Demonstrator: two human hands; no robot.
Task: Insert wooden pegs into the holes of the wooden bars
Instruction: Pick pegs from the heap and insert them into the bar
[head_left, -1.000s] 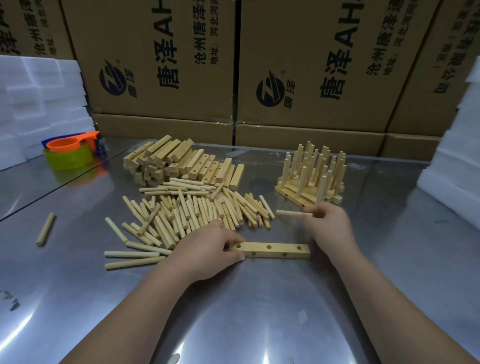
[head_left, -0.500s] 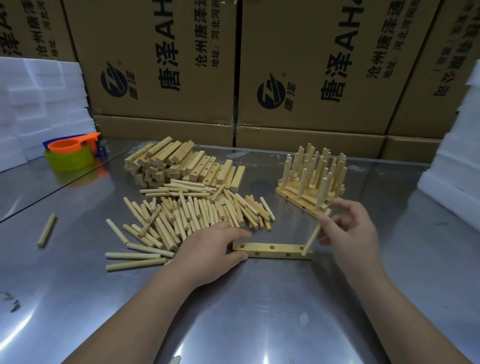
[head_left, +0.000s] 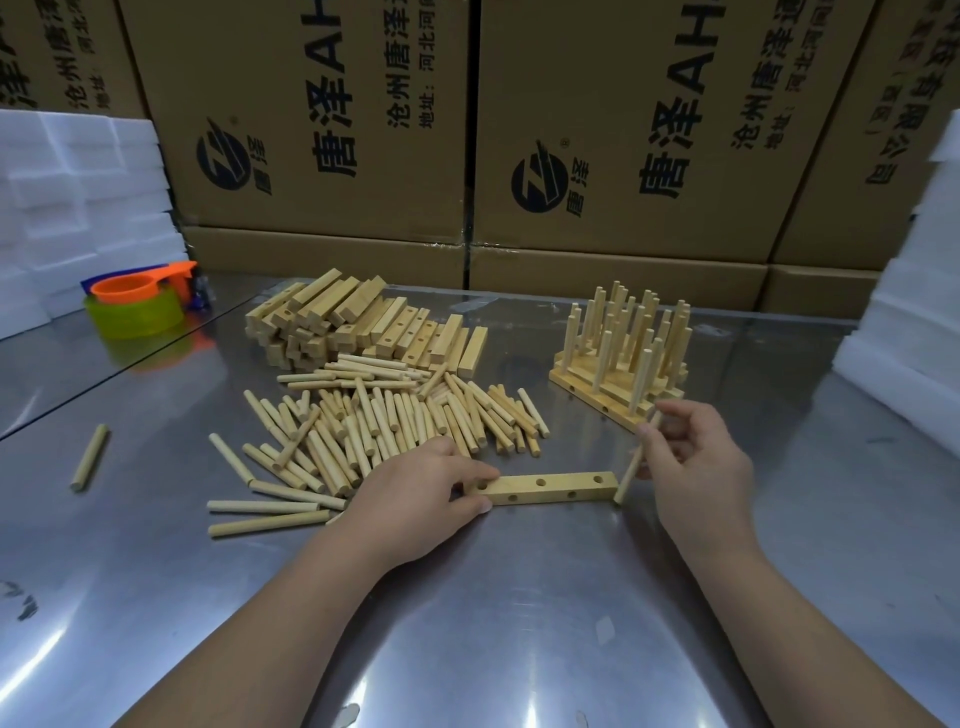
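1. Head view: the left hand (head_left: 415, 488) grips the left end of a wooden bar (head_left: 545, 488) lying flat on the steel table (head_left: 519, 623).
2. The right hand (head_left: 696, 467) pinches one peg (head_left: 629, 474), tilted, with its lower tip right at the bar's right end.
3. Loose pegs (head_left: 384, 426) lie behind the left hand, with the stacked bars (head_left: 363, 327) beyond them.
4. The pegged bars (head_left: 623, 358) stand just behind the right hand.

Steel table (head_left: 467, 623), cardboard boxes (head_left: 623, 130) behind
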